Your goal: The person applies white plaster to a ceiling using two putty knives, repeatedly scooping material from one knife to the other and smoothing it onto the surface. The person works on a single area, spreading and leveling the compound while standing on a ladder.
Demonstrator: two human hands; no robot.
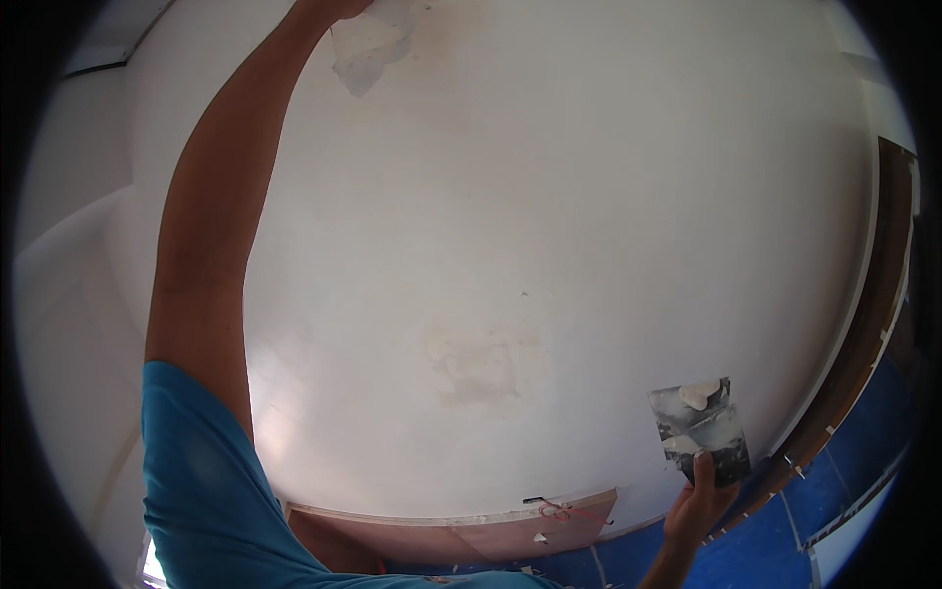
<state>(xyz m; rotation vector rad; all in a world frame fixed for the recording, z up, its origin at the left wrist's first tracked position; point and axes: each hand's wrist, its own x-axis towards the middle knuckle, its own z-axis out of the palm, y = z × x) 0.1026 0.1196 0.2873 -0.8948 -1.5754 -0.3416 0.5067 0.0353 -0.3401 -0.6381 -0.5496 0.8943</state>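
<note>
My left arm reaches up to the wall, and only the edge of my left hand (348,8) shows at the top rim. Its fingers are cut off from view, and so is anything they may hold. Just beside that hand, a pale patch of filler (373,44) with a greyer pointed lower end marks the wall. Low on the right, my right hand (702,506) grips a dark rectangular plate (721,432) smeared with whitish filler. The thumb lies across its face, and a thicker cream lump (700,395) sits near its upper edge.
A white wall (589,196) fills most of the view, with a faint beige patch (476,373) lower down. At its foot stands a pinkish board (461,540) with a red-handled item (574,511) on its top edge. Brown trim (888,255) and blue floor covering (765,540) lie to the right.
</note>
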